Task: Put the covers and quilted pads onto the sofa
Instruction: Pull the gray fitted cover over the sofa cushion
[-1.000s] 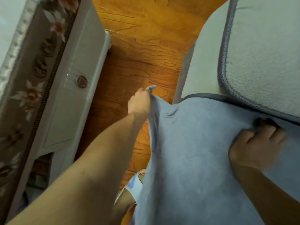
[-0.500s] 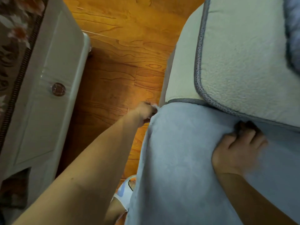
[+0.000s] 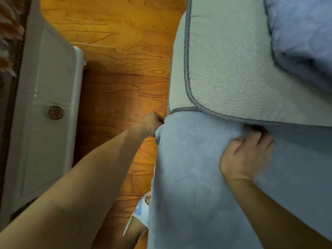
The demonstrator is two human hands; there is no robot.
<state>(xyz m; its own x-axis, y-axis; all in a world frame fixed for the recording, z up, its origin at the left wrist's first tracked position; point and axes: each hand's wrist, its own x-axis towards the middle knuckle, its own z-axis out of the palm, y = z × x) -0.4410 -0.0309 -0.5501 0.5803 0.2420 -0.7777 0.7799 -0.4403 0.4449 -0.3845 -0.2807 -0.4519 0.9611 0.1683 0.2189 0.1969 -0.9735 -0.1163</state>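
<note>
A grey-blue plush cover (image 3: 194, 177) lies over the near seat of the sofa and drapes down its front. My left hand (image 3: 152, 122) pinches the cover's far front corner at the sofa's front edge. My right hand (image 3: 246, 155) presses its curled fingers into the cover's far edge, at the seam under a cream quilted pad (image 3: 230, 56) with grey piping. That pad lies flat on the neighbouring seat. A pale blue quilted pad (image 3: 301, 36) lies bunched at the top right.
A white cabinet (image 3: 46, 108) with a round brown knob stands at the left, a patterned runner on its top. Wooden floor (image 3: 122, 56) runs between cabinet and sofa. My slippered foot (image 3: 142, 211) shows beside the cover's hanging edge.
My left hand has lowered the lifted corner of the cover down to the sofa's front edge. My right hand has stayed at the seam. The view has shifted right.
</note>
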